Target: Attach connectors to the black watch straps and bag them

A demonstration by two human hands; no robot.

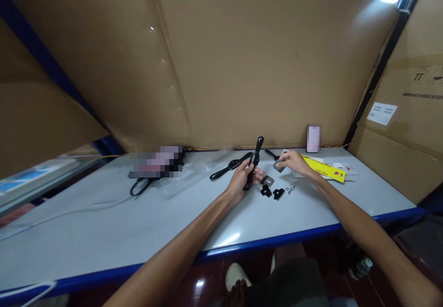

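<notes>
My left hand (pixel 240 180) is closed around a black spokeshave body (pixel 256 152), its two handles pointing up and down. A second black spokeshave body (pixel 228 168) lies on the table just behind and left of it. Between its fingertips, my right hand (pixel 294 162) pinches a flat grey blade (pixel 278 165). Another grey blade (pixel 267 180) with a slot rests on the table between my hands. In front of it lie two black cap pieces, a left cap (pixel 266 191) and a right cap (pixel 278 193). Several small silver screws (pixel 290 188) are scattered beside them.
A yellow card (pixel 325 168) lies over white papers on the right. Behind stands a phone (pixel 313 138) against the cardboard wall (pixel 242 67). Clear plastic packaging (pixel 187 178), a blurred-out item (pixel 155 162) and a white cable (pixel 86 208) are on the left.
</notes>
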